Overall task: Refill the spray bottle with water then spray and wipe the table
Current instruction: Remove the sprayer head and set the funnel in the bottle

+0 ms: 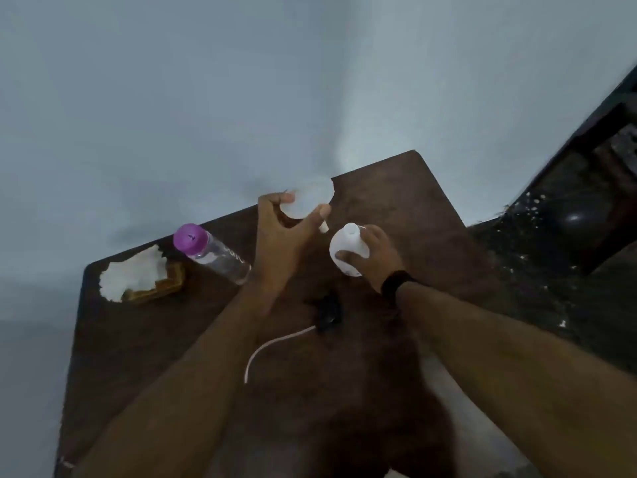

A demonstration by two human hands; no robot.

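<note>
Right hand [370,255] wraps the white bottle [348,250], uncapped and upright, near the table's [396,201] far edge. Left hand [286,232], raised just beside, pinches a white funnel [312,201] between thumb and fingers, spout down. Near the left corner, purple-capped water bottle [213,253] beside a cloth [132,272]; black spray head [327,310] mid-table.

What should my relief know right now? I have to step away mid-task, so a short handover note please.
Left hand holds a white funnel beside the bottle's mouth. Right hand grips the white spray bottle, open-necked. Spray head with tube lies on the table. Water bottle, purple cap on, and tissue holder stand left.
Done: head removed. Left: fill, reattach, spray, wipe.
</note>
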